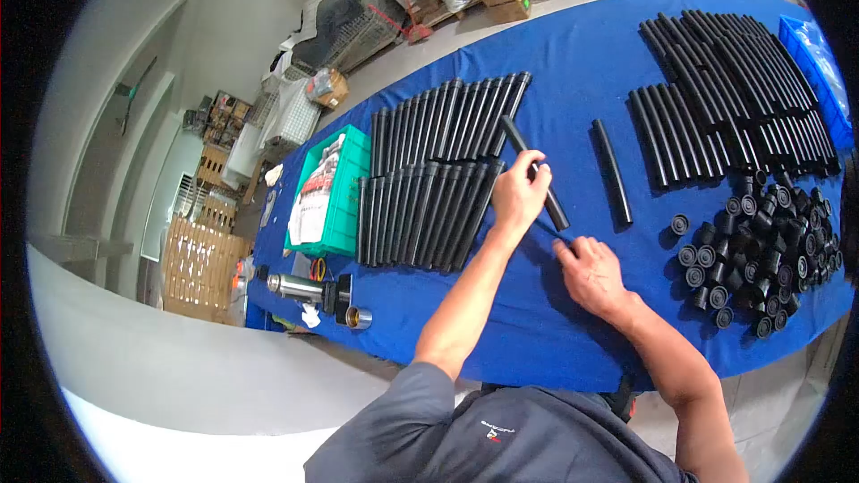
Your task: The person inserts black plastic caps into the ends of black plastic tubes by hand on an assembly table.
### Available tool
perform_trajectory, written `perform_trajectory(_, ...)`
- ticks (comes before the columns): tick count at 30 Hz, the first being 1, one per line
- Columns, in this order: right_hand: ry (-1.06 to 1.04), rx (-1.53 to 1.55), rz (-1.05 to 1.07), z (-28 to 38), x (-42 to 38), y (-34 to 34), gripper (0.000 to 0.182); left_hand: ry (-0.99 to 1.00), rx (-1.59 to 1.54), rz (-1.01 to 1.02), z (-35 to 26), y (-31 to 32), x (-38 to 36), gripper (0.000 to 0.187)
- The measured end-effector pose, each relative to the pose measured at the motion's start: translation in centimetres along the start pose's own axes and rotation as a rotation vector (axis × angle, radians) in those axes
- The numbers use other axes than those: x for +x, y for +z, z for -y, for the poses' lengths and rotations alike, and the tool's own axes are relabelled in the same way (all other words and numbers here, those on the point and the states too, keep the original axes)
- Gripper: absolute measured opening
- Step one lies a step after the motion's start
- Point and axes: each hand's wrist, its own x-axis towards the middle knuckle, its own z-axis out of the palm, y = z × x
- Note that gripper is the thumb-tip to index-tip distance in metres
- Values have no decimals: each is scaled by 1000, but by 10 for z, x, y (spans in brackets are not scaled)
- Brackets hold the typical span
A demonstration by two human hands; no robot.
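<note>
The tube (pixel 556 212) is resting in the grip of the left hand (pixel 522 192), above the cloth (pixel 555 340) and slanting with its far end toward the left. The left hand is closing its fingers around the tube near mid-length. The right hand (pixel 592 277) is positioning its partly bent fingers just beside the near end; whether it is touching the tube or holding a part, one cannot tell. A spare tube (pixel 612 170) is lying alone to the right. Two rows (pixel 425 215) of black tubes are lying to the left of the left hand, one row beyond the other. A stack (pixel 743 80) of tubes is occupying the far right, with loose caps (pixel 769 259) lying nearer the person. A green bin (pixel 347 197) is standing left of the rows; a metal tool (pixel 300 288) is lying nearer the person than the bin.
</note>
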Motion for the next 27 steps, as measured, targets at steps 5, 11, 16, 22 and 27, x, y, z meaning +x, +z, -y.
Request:
perform_trajectory(5,103,-33,-10,3,4,-1,51,-205,-159,85,-29,-96,-89,25)
perform_trajectory(11,-81,132,-285,14,8,-20,75,-712,-540,134,-10,-124,-183,31)
perform_trajectory(16,112,952,410,29,2,-16,73,-927,-705,220,-9,-129,-194,35)
perform_trajectory(22,147,1327,507,30,-2,-8,49,-960,-337,541,-20,-125,-194,48)
perform_trajectory(27,93,1205,416,21,-3,3,47,-145,351,380,-20,-114,-200,58)
